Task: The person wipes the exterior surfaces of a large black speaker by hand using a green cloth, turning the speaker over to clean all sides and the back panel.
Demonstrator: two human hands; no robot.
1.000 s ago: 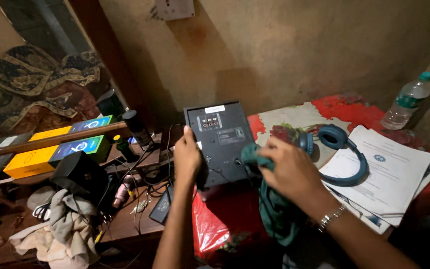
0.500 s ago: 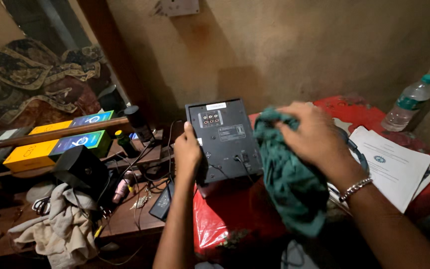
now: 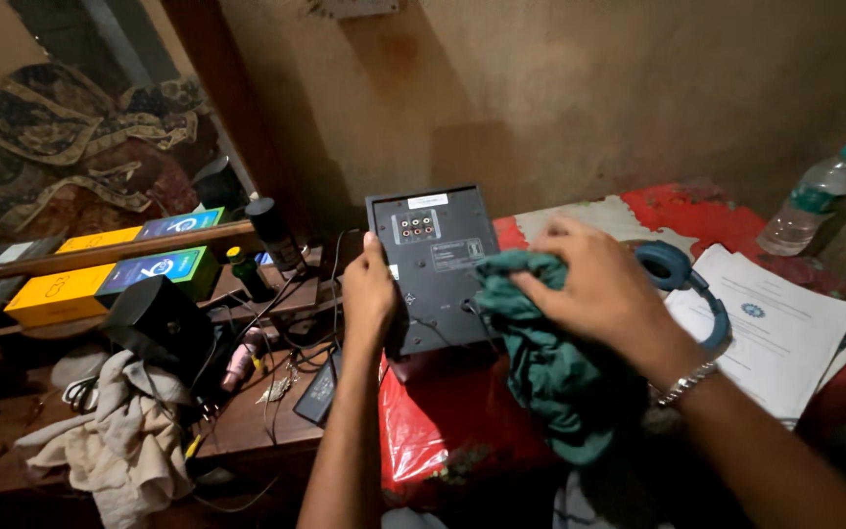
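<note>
A black speaker box stands on the red patterned table with its back panel and round sockets facing me. My left hand grips the box's left edge. My right hand holds a bunched teal cloth and presses it against the right side of the back panel. The cloth hangs down over the table's front. Thin black cables run from the lower part of the panel.
Blue headphones lie on a stack of white papers to the right, with a plastic water bottle behind. On the left a wooden shelf carries coloured boxes, a small black speaker, tangled wires and a beige rag.
My right hand lifted the teal cloth off the panel to the right half a second ago. It has now come back down and left onto the panel. The left hand kept its grip.
</note>
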